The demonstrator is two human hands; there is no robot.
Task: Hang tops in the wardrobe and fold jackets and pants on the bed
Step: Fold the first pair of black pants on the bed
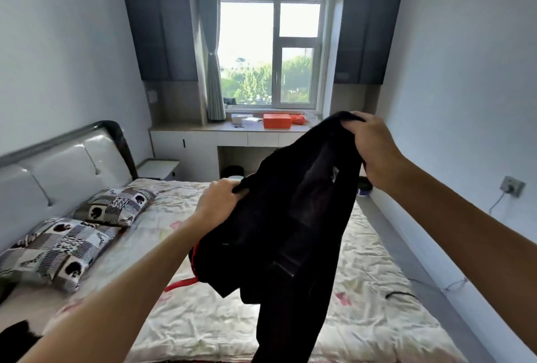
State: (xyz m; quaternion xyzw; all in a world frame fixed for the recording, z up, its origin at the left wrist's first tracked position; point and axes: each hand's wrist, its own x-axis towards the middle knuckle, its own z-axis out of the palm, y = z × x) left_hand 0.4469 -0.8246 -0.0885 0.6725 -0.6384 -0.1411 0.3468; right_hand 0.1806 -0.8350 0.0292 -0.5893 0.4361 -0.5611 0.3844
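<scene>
Both bare forearms reach forward from the bottom corners. The left hand (pixel 216 203) pinches one edge of a black garment (pixel 290 232). The right hand (pixel 374 147), higher up, grips a bunched edge with curled fingers. The garment hangs in the air between them above the bed (pixel 203 319), its lower end dropping out of view, and it blocks the middle of the quilt. Whether it is a jacket or pants I cannot tell.

A red strap (pixel 181 284) shows on the quilt just under its left edge. A thin black cable (pixel 404 294) lies near the bed's right side. Another dark cloth (pixel 14 339) sits at the bottom left corner.

Two patchwork pillows (pixel 114 206) lie side by side against the padded headboard (pixel 58 165), with a small nightstand (pixel 158 168) beyond.

Under the window (pixel 270 52) runs a built-in table (pixel 203 127) carrying a closed orange box (pixel 276 120) and white boxes (pixel 247 121). A dark bin (pixel 232 172) stands in its knee space, its contents hidden.

Grey cabinets (pixel 157 20) with shut doors flank the window, and a tied curtain (pixel 212 57) hangs at its left. A wall socket (pixel 512 185) is on the right wall.
</scene>
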